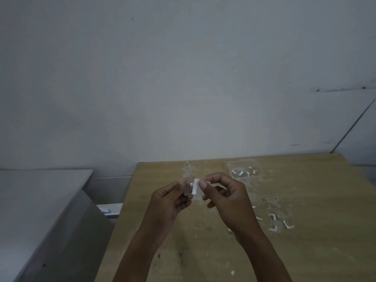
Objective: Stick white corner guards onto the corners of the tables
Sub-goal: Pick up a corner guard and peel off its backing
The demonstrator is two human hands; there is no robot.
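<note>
Above the wooden table (pixel 305 251) both my hands hold one small corner guard (pixel 188 189), a clear piece with a white paper strip (pixel 195 187) on it. My left hand (pixel 169 202) pinches the clear part from the left. My right hand (pixel 225 197) pinches the white strip between thumb and forefinger at its top. The table's far left corner (pixel 139 164) is bare.
A clear bag (pixel 245 169) with several white-backed guards lies at the back of the table. More loose guards and white paper scraps (pixel 278 220) lie to the right of my hands. A grey surface (pixel 40 200) stands to the left, across a gap. A grey wall is behind.
</note>
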